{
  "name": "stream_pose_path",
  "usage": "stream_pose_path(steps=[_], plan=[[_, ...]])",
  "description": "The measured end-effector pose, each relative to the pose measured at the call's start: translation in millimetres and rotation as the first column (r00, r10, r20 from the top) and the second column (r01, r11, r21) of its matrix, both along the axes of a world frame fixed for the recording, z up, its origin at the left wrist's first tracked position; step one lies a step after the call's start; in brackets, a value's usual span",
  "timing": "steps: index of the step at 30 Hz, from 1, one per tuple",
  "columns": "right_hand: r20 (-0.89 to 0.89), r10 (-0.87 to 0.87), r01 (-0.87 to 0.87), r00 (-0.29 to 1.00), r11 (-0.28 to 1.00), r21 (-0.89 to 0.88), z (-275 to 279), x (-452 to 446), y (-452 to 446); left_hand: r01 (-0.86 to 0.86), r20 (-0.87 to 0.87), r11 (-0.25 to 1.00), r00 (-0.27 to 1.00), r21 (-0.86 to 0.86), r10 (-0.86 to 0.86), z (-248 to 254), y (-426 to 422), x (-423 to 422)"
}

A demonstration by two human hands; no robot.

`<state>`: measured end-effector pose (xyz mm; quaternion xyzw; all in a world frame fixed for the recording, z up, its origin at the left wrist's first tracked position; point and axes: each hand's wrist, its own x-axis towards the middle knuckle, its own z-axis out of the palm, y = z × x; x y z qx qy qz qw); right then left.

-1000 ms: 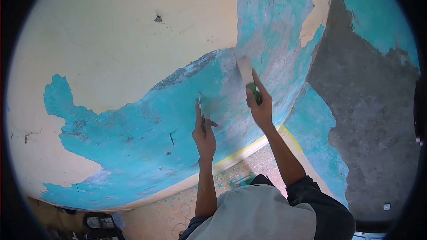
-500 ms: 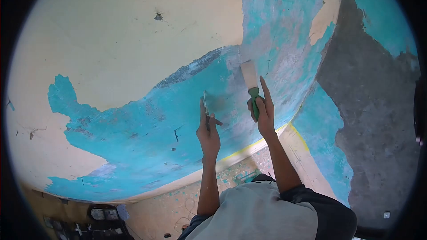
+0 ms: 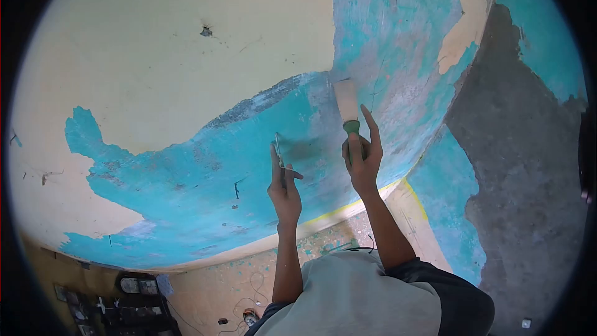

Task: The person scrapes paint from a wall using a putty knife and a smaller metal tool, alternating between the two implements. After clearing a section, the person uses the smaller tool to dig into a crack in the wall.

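Scraper (image 3: pixel 348 109) is being gripped by its green handle (image 3: pixel 352 127) in the right hand (image 3: pixel 364 163), its blade (image 3: pixel 346 97) being held at the turquoise-patched wall (image 3: pixel 239 149); a slim tool (image 3: pixel 278 147) is being clasped in the left hand (image 3: pixel 285 200). Gouging is being risked should a blade corner dig in.

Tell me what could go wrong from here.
The putty knife in the right hand has its blade up at the patchy wall, so a hard push might gouge the surface or snag on the crack nearby. The right index finger sticks out beside the blade and could scrape the wall. A loose cord lies on the floor to the person's left and might trip them if they step that way.
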<state>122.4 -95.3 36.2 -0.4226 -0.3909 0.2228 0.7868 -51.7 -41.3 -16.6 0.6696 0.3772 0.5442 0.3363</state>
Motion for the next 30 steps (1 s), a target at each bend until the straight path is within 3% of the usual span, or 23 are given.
stream_pose_path(steps=[5, 10, 12, 14, 21, 24, 26, 30], plan=[[0.184, -0.106, 0.103, 0.977, 0.994, 0.028, 34.1, 9.6, 3.7, -0.032, -0.007, 0.999, 0.999, -0.001, 0.032, 0.0, -2.7, 6.0], [0.198, -0.042, 0.048, 0.979, 0.998, -0.028, 28.7, 22.6, -0.8, -0.072, -0.028, 0.997, 0.997, 0.002, 0.072, 4.3, -6.4, 10.1], [0.216, -0.039, 0.048, 0.976, 0.998, -0.033, 13.1, 21.2, -2.3, -0.062, -0.006, 0.993, 0.998, -0.102, 0.062, 10.0, -11.2, 10.2], [0.204, -0.038, 0.041, 0.978, 0.999, -0.012, 3.2, 17.8, -2.4, -0.072, -0.001, 0.996, 0.997, -0.058, 0.072, 3.5, -8.2, 12.2], [0.172, 0.021, -0.011, 0.985, 0.998, -0.062, 33.3, 19.7, -3.4, -0.104, 0.004, 0.993, 0.994, -0.064, 0.105, 6.6, -12.8, 19.1], [0.162, 0.016, -0.014, 0.987, 1.0, -0.014, 14.6, 17.7, -0.7, -0.113, -0.003, 0.992, 0.994, -0.063, 0.113, 4.4, -13.4, 19.5], [0.251, -0.056, 0.058, 0.966, 0.998, -0.002, -3.9, 16.9, 1.6, -0.114, -0.009, 0.992, 0.993, -0.049, 0.114, 3.4, -13.0, 18.5], [0.221, -0.019, 0.028, 0.975, 0.999, -0.04, 23.9, 14.5, 1.7, -0.119, -0.007, 0.99, 0.993, -0.073, 0.119, 10.1, -16.6, 20.9]])
